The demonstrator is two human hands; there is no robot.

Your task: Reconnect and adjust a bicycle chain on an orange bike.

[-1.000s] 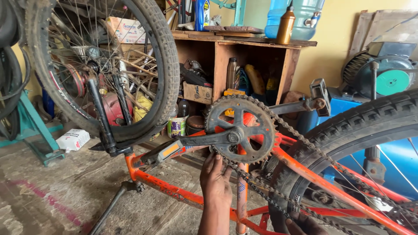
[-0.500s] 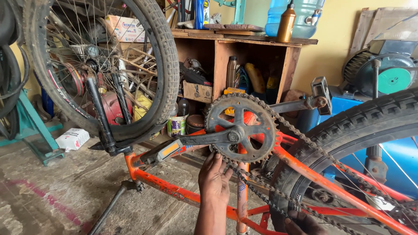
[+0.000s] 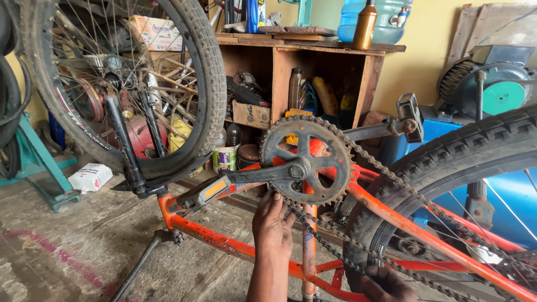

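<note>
An orange bicycle frame (image 3: pixel 391 215) stands upside down. Its black chainring (image 3: pixel 305 162) with crank and pedal (image 3: pixel 204 190) sits at the centre. My left hand (image 3: pixel 272 223) reaches up under the chainring, thumb and fingertips pinching the slack chain (image 3: pixel 330 246) where it meets the teeth. At the bottom edge, my right hand (image 3: pixel 385 284) is curled around the lower run of the chain beside the rear tyre (image 3: pixel 447 162). The upper run of chain leads off to the right over the frame. The front wheel (image 3: pixel 128 84) rises at the left.
A wooden shelf (image 3: pixel 313 53) behind the bicycle holds bottles, tins and boxes. A blue water jug (image 3: pixel 386 17) stands on top of it, and a green-and-grey motor (image 3: pixel 498 89) at the right. A teal stand (image 3: pixel 33 162) and a white packet (image 3: pixel 89 178) are at the left on the concrete floor.
My right hand has come into view at the bottom by the lower chain. My left hand has stayed under the chainring, shifting slightly.
</note>
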